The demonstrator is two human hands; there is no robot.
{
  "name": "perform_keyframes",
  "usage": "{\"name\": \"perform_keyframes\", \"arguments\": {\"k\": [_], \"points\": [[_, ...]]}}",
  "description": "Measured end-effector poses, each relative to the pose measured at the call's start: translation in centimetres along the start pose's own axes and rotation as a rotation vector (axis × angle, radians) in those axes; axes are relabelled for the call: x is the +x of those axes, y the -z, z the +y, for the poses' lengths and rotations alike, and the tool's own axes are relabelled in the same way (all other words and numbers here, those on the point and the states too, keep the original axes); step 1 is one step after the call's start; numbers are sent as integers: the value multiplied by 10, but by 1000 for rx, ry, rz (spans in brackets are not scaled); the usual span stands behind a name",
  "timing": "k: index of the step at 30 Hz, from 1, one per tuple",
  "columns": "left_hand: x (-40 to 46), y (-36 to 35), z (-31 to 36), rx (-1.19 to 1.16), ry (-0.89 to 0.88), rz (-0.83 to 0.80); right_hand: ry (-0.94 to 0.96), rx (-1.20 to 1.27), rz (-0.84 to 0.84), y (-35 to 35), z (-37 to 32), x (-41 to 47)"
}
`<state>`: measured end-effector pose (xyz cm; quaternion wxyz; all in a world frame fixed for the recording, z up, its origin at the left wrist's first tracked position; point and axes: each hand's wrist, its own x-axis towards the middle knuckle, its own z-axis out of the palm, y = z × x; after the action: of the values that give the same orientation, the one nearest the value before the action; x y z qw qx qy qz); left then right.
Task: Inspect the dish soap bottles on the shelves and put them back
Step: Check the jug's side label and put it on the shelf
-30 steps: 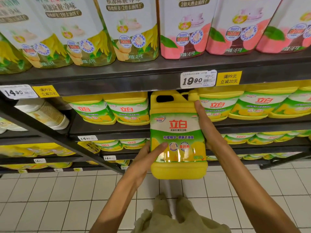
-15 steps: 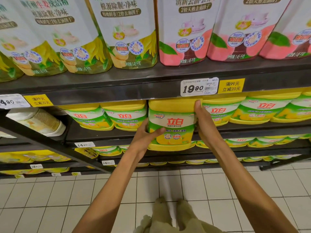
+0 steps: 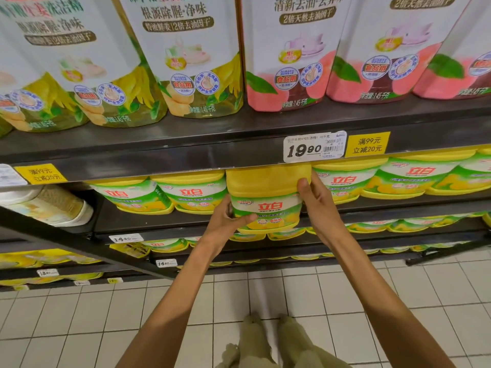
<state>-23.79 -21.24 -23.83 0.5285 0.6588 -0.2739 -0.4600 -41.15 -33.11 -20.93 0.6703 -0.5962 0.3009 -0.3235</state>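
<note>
yellow bottle (image 3: 267,200) now deeper in shelf row, clamped between left fingers (image 3: 245,217) and right fingers (image 3: 304,185).

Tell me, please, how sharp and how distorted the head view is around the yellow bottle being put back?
Head view: the yellow bottle and both hands, left hand, right hand, look fairly sharp; the price tag reads clearly; the left-edge labels are smeared; the wide-angle lens bows the shelf edge and tilts the upper pouches outward.
</note>
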Motion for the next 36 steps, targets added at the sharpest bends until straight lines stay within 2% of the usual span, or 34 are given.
{"name": "perform_keyframes", "arguments": {"k": [8, 11, 14, 16, 20, 26, 33, 36], "points": [[2, -13, 6, 129, -52, 137, 58, -66, 111, -11, -4, -4], [-3, -20, 5, 184, -76, 255, 72, -139, 211, -14, -4, -9], [-9, -27, -2, 223, -58, 368, 116, -249, 359, -13, -2, -16], [-9, -28, -4, 240, -5, 399, 140, -292, 355, -9, -1, -20], [-7, -31, -3, 143, 101, 440, 198, -504, 215, 2, 2, -20], [5, -37, 3, 111, 45, 421, 295, -930, 335, -9, 2, -7], [13, -62, -2, -156, 65, 646, 278, -980, 366, -16, 3, 2], [12, -69, 1, -174, 78, 709, 287, -1002, 371, -16, 4, 4]]}}
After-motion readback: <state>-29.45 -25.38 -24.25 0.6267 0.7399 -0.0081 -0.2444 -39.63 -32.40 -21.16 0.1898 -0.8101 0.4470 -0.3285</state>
